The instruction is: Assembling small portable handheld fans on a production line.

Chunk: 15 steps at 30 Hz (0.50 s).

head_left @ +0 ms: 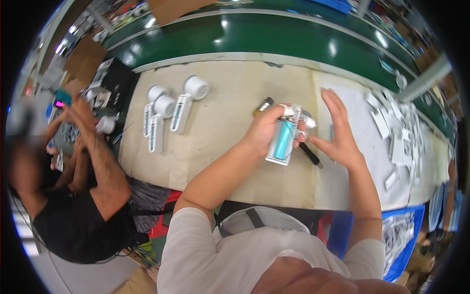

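My left hand (264, 128) is closed round a white device housing (277, 159) with a teal cylinder (284, 139) showing in its open handle. White parts at the housing's top are partly covered by my fingers. To the right, my right hand (345, 142) is raised with its fingers apart, and nothing shows in it. Below and between the hands lies a slim black tool (311, 155) on the table, its far end hidden. Just beyond my left hand rests a short dark and yellow object (264, 105), its kind unclear.
Three white dryer-shaped devices (181, 113) lie at the table's left. Several white housing pieces (396, 132) are heaped at the right. A blue bin (416, 220) with white parts is below right. A co-worker (83, 215) sits at left; a green conveyor (274, 39) runs behind.
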Motion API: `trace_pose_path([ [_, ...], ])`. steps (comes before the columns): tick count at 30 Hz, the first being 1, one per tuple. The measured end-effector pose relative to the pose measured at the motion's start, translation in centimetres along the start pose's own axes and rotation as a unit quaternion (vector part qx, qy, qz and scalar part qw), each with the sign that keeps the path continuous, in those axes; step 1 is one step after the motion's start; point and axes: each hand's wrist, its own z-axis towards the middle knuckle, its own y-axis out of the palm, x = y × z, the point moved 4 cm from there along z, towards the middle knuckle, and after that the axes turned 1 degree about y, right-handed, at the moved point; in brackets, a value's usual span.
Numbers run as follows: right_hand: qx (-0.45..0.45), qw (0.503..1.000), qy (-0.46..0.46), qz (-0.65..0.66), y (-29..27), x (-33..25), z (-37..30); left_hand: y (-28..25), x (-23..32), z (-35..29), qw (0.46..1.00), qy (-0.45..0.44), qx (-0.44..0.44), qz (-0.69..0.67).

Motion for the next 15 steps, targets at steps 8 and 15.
trace_pose_path([
  [8,-0.098,0.949,0.157,0.256,2.4,3.4,-3.0,1.8,-1.0,-0.7,0.998,-0.029,-0.018,0.050],
  [15,0.122,0.970,-0.161,-0.136,-1.1,1.8,-1.8,-0.3,-1.4,-0.5,0.942,-0.036,0.073,0.325],
])
